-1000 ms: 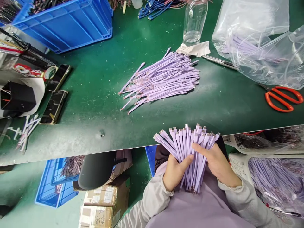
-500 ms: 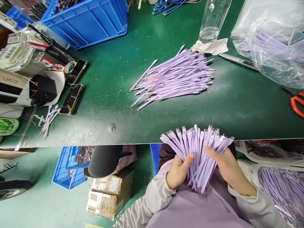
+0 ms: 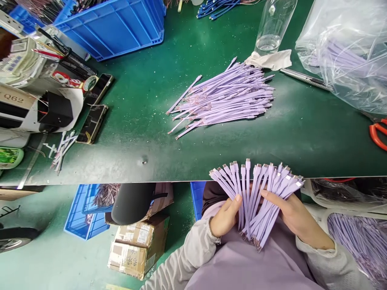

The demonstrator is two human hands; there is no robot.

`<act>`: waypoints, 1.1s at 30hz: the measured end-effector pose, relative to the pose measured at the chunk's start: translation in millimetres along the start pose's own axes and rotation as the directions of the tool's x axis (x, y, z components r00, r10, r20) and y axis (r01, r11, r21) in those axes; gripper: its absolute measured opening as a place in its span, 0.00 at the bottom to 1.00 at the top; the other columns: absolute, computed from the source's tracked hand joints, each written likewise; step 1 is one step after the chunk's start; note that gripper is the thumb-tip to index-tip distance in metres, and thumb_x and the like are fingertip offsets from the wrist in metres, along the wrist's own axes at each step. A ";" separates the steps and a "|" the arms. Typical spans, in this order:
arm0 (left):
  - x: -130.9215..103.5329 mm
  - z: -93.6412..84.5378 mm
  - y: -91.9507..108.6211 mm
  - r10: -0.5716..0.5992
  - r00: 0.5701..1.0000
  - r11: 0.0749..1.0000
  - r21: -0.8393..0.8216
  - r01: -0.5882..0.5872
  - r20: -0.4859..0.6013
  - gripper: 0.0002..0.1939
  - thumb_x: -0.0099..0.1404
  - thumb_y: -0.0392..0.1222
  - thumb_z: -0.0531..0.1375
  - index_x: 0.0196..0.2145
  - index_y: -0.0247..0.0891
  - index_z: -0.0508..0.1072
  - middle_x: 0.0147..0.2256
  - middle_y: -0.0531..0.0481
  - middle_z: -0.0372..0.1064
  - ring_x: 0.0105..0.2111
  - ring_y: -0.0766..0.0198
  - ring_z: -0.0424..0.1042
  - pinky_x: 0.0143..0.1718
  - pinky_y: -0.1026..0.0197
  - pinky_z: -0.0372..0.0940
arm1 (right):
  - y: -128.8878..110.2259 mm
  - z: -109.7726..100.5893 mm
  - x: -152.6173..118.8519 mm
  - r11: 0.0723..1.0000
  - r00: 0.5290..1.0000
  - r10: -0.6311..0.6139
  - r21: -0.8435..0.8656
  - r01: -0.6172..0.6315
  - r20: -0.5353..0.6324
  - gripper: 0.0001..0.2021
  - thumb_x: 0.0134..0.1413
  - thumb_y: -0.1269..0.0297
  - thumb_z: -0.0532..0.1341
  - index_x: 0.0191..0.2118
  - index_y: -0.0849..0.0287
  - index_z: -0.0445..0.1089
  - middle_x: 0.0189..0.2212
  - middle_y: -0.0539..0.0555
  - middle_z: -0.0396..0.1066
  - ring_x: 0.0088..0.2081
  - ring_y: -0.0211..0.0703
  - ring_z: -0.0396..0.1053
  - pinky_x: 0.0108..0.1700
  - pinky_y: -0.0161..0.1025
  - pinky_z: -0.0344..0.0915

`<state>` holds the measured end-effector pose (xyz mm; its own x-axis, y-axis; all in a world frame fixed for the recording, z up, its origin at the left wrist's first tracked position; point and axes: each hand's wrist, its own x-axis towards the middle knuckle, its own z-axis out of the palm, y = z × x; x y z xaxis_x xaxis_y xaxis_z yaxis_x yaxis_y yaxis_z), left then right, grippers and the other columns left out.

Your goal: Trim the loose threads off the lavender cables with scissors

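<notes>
A fanned bundle of lilac cables is spread between my hands in front of the table's near edge, plug ends up and bare wire ends down. My left hand grips the bundle's left side, thumb on top. On its right side my right hand is closed round the cables, thumb across them; the fingers behind are hidden. On the green table, beyond my hands, lies a pile of similar lilac cables.
Blue crate at back left; two phones at left. A bottle, a cutter, a plastic bag and orange-handled scissors stand or lie right. Below the edge are cartons and a basket of cables.
The bundle is fanned wider, its right side leaning further right. My right hand has moved slightly right and my left hand slightly left, both still holding cables.
</notes>
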<state>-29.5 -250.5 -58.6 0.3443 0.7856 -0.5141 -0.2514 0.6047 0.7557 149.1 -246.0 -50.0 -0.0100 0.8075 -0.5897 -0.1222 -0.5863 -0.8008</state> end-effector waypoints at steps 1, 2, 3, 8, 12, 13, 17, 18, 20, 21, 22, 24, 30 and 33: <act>0.8 -0.3 -1.7 -0.009 1.000 1.000 -0.013 0.009 0.001 0.30 0.62 0.63 0.55 0.50 0.37 0.73 0.51 0.43 0.71 0.62 0.50 0.56 0.66 0.49 0.43 | 1.6 -1.2 0.0 1.000 1.000 0.008 0.009 -0.008 0.013 0.21 0.50 0.53 0.65 0.50 0.51 0.70 0.54 0.53 0.69 0.56 0.54 0.64 0.61 0.52 0.57; 1.5 -0.6 -2.8 -0.014 1.000 1.000 -0.021 0.014 0.002 0.31 0.61 0.63 0.55 0.50 0.37 0.73 0.51 0.43 0.71 0.62 0.50 0.56 0.66 0.49 0.43 | 2.9 -2.1 0.0 1.000 1.000 0.012 0.018 -0.012 0.023 0.20 0.51 0.53 0.65 0.49 0.52 0.70 0.54 0.53 0.69 0.55 0.55 0.65 0.60 0.52 0.58; 2.1 -0.9 -3.1 -0.014 1.000 1.000 -0.024 0.014 0.007 0.31 0.61 0.63 0.55 0.50 0.36 0.73 0.51 0.43 0.70 0.62 0.50 0.56 0.66 0.48 0.43 | 3.8 -2.7 0.0 1.000 1.000 0.011 0.026 -0.011 0.030 0.20 0.51 0.53 0.65 0.49 0.52 0.70 0.54 0.53 0.68 0.55 0.55 0.65 0.60 0.52 0.59; 2.4 -1.5 0.7 -0.013 1.000 1.000 -0.022 0.014 0.022 0.31 0.59 0.63 0.57 0.49 0.36 0.74 0.51 0.42 0.70 0.61 0.49 0.57 0.65 0.49 0.45 | 3.3 -3.2 0.1 0.998 0.999 -0.007 0.061 0.004 0.047 0.26 0.51 0.54 0.65 0.56 0.49 0.65 0.57 0.52 0.65 0.59 0.54 0.61 0.62 0.52 0.58; 2.2 -0.9 0.2 -0.050 0.999 0.997 -0.052 0.050 0.010 0.31 0.58 0.64 0.58 0.49 0.37 0.75 0.51 0.43 0.70 0.61 0.50 0.58 0.65 0.51 0.46 | 0.1 -4.6 -0.2 0.997 0.995 0.031 0.073 -0.039 0.097 0.27 0.50 0.55 0.66 0.57 0.47 0.65 0.57 0.50 0.66 0.60 0.54 0.60 0.63 0.52 0.57; 2.4 -0.9 -0.4 -0.050 0.999 0.997 -0.058 0.050 0.007 0.31 0.58 0.64 0.59 0.48 0.37 0.75 0.51 0.43 0.70 0.61 0.50 0.58 0.65 0.51 0.46 | -1.0 -4.9 -0.4 0.996 0.994 0.044 0.075 -0.052 0.104 0.25 0.50 0.54 0.66 0.55 0.47 0.67 0.56 0.50 0.67 0.60 0.54 0.60 0.63 0.52 0.58; 3.3 -2.0 -1.9 -0.014 0.999 0.999 -0.051 0.016 0.029 0.30 0.59 0.63 0.58 0.47 0.37 0.76 0.52 0.42 0.69 0.61 0.50 0.56 0.66 0.51 0.44 | -6.2 -4.1 -1.8 0.994 0.991 0.077 0.074 -0.086 0.109 0.21 0.50 0.52 0.65 0.51 0.47 0.70 0.54 0.49 0.69 0.60 0.55 0.61 0.61 0.50 0.61; 3.5 -2.6 -2.0 -0.001 0.999 0.999 -0.041 0.003 0.045 0.29 0.59 0.63 0.58 0.47 0.37 0.76 0.52 0.42 0.69 0.62 0.50 0.56 0.66 0.51 0.43 | -7.4 -3.5 -2.2 0.993 0.991 0.083 0.073 -0.091 0.107 0.21 0.50 0.51 0.65 0.51 0.47 0.71 0.54 0.49 0.69 0.59 0.55 0.61 0.61 0.50 0.61; 3.9 -3.9 -2.1 0.015 0.998 1.000 -0.026 -0.013 0.065 0.28 0.61 0.62 0.57 0.47 0.37 0.76 0.52 0.42 0.70 0.62 0.50 0.56 0.66 0.51 0.42 | -8.8 -2.9 -2.6 0.993 0.991 0.089 0.072 -0.096 0.103 0.21 0.50 0.51 0.65 0.50 0.47 0.71 0.53 0.50 0.70 0.59 0.55 0.62 0.61 0.51 0.61; 4.1 -4.5 -2.1 0.018 0.997 1.000 -0.022 -0.016 0.069 0.28 0.61 0.62 0.57 0.48 0.38 0.76 0.51 0.42 0.70 0.61 0.51 0.56 0.66 0.51 0.42 | -9.0 -3.0 -2.7 0.992 0.990 0.092 0.075 -0.100 0.105 0.21 0.49 0.51 0.65 0.50 0.47 0.71 0.53 0.50 0.70 0.59 0.55 0.62 0.61 0.51 0.61; 4.3 -5.1 -2.1 0.018 0.997 1.000 -0.018 -0.016 0.072 0.28 0.61 0.62 0.57 0.48 0.38 0.75 0.51 0.43 0.70 0.61 0.51 0.57 0.66 0.50 0.42 | -8.9 -3.5 -2.8 0.992 0.989 0.093 0.078 -0.102 0.112 0.21 0.50 0.51 0.65 0.50 0.47 0.71 0.53 0.50 0.70 0.59 0.55 0.62 0.61 0.51 0.61; 4.9 -5.8 -1.6 0.015 0.996 1.000 -0.013 -0.014 0.087 0.28 0.62 0.61 0.56 0.50 0.38 0.74 0.51 0.43 0.71 0.60 0.50 0.58 0.66 0.50 0.44 | -7.9 -5.8 -2.8 0.994 0.989 0.076 0.069 -0.086 0.130 0.21 0.49 0.52 0.65 0.51 0.48 0.71 0.53 0.51 0.70 0.58 0.55 0.63 0.62 0.53 0.59; 4.2 -1.8 9.3 0.002 0.994 0.997 0.077 -0.010 0.111 0.30 0.57 0.59 0.63 0.49 0.34 0.74 0.50 0.40 0.71 0.54 0.47 0.66 0.58 0.47 0.59 | -7.1 -8.9 -6.0 0.993 0.970 0.073 -0.109 -0.049 0.231 0.24 0.46 0.52 0.68 0.50 0.54 0.72 0.50 0.57 0.73 0.56 0.61 0.65 0.60 0.58 0.60; 1.2 1.4 15.7 -0.004 0.996 0.987 0.160 -0.010 0.087 0.29 0.56 0.56 0.64 0.49 0.35 0.73 0.49 0.40 0.71 0.51 0.47 0.69 0.55 0.48 0.62 | -8.4 -4.9 -8.0 0.998 0.984 0.067 -0.028 -0.063 0.167 0.25 0.47 0.51 0.67 0.51 0.54 0.71 0.48 0.57 0.73 0.55 0.59 0.65 0.59 0.56 0.61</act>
<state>-31.8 -240.3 -46.8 0.4228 0.7687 -0.4799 -0.1073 0.5683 0.8158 155.0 -247.9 -39.1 -0.1833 0.7660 -0.6162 -0.0933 -0.6376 -0.7647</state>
